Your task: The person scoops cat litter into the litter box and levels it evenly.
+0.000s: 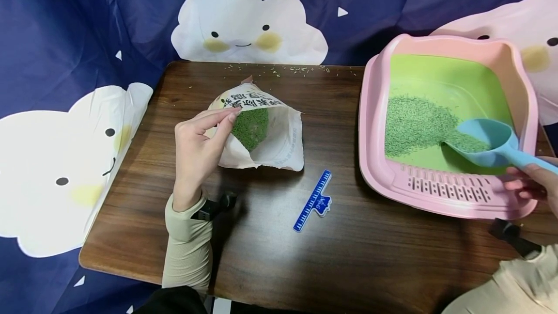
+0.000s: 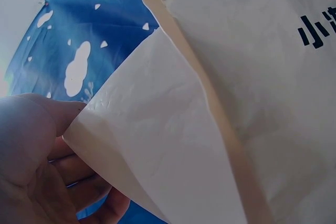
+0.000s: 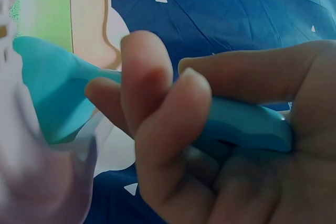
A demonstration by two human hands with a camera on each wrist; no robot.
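Observation:
My left hand (image 1: 198, 147) pinches the upper edge of a white paper bag (image 1: 285, 134) between thumb and fingers. Through the bag's open mouth, green pellets (image 1: 250, 130) show inside. In the left wrist view the pinched corner of the bag (image 2: 152, 124) is pulled out toward the thumb. At the right, my right hand (image 1: 540, 180) grips the handle of a light blue scoop (image 1: 492, 156); its fingers curl round the handle (image 3: 247, 124) in the right wrist view. The scoop tips low inside a pink litter box (image 1: 375, 168), with green pellets at its lip beside a pellet heap (image 1: 418, 122).
A blue ruler-like clip (image 1: 313, 202) lies on the brown wooden table (image 1: 261, 246) between the bag and the litter box. Small pale bits (image 1: 279, 70) are scattered along the table's back edge. Behind hangs a dark blue cloth (image 1: 131, 18) with cloud faces.

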